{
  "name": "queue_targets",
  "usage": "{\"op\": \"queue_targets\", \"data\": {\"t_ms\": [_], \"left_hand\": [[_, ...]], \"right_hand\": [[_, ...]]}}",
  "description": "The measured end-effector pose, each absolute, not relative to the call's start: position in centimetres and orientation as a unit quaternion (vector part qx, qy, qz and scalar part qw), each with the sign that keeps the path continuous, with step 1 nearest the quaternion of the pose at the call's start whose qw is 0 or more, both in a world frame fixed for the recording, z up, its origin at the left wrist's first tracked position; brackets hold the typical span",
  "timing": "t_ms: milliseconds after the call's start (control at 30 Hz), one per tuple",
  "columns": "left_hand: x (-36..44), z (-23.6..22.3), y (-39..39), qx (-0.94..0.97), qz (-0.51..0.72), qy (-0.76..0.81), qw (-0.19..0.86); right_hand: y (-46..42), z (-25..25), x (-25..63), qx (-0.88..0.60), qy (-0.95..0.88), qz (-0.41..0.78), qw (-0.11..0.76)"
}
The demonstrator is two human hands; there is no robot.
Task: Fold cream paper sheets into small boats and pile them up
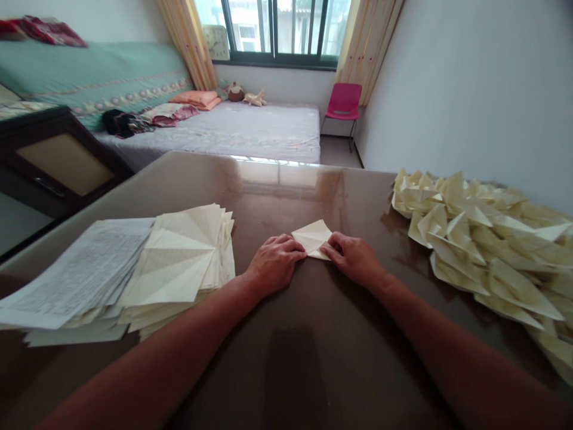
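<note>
A small folded piece of cream paper (313, 234) lies on the brown table between my two hands, with crease lines across it. My left hand (276, 261) has its fingers closed at the paper's near left corner. At the right edge, my right hand (351, 254) pinches the paper between thumb and fingers. To the left sits a stack of creased cream sheets (179, 245), the top one marked with fanning folds. On the right spreads a large heap of folded cream paper shapes (474, 233).
Printed white sheets (85, 269) lie left of the cream stack. The glossy brown table (250, 197) reaches toward a bed (268, 128). A pink chair (344, 101) stands by the right wall, and a dark cabinet (58, 155) stands at the left.
</note>
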State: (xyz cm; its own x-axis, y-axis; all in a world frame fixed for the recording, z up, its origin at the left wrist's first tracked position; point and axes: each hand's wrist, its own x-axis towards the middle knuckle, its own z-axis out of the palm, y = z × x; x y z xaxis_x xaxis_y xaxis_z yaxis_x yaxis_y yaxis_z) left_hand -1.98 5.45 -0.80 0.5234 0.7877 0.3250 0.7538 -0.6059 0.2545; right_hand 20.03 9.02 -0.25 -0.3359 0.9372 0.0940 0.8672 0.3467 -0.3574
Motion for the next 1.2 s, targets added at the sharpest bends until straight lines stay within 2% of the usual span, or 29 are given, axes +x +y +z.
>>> {"op": "queue_targets", "data": {"t_ms": [167,433,1200], "left_hand": [[-1.8,-0.6,5.3,0.869,0.207,0.449,0.03],[-1.5,0.1,4.8,0.881,0.171,0.442,0.003],[-1.2,0.6,4.5,0.892,0.131,0.432,-0.028]], "right_hand": [[8.9,-0.2,19.9,-0.565,-0.812,0.083,0.119],[8.9,-0.4,20.0,-0.555,-0.816,0.092,0.13],[8.8,0.0,19.6,-0.575,-0.81,0.075,0.088]]}}
